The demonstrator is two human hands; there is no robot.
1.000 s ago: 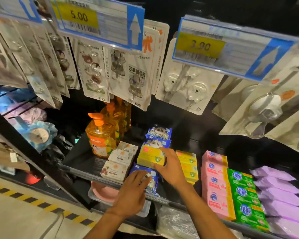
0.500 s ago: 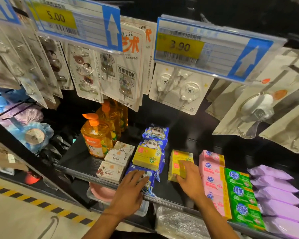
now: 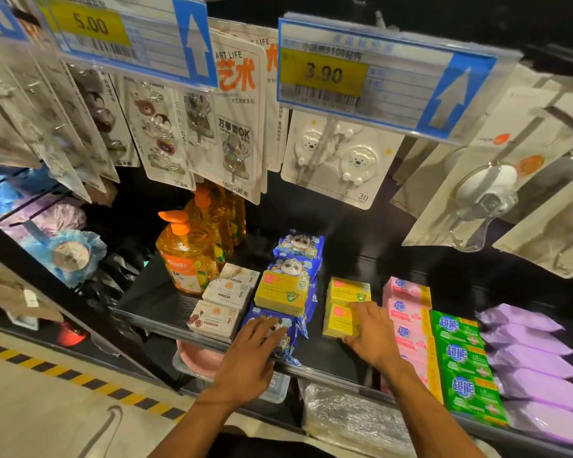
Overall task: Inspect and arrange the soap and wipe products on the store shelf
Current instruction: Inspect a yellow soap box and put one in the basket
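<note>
Currently straightening: right hand grips the yellow soap box, left hand flat on the blue wipe pack, lower centre. Next, likely square that box up.

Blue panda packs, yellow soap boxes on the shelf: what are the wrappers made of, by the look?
Blue panda packs: probably thin plastic film, glossy. It wrinkles, catches highlights and has crimped ends. Yellow soap boxes: probably printed cardboard, smooth with a slight sheen, with flat faces and crisp straight edges.
</note>
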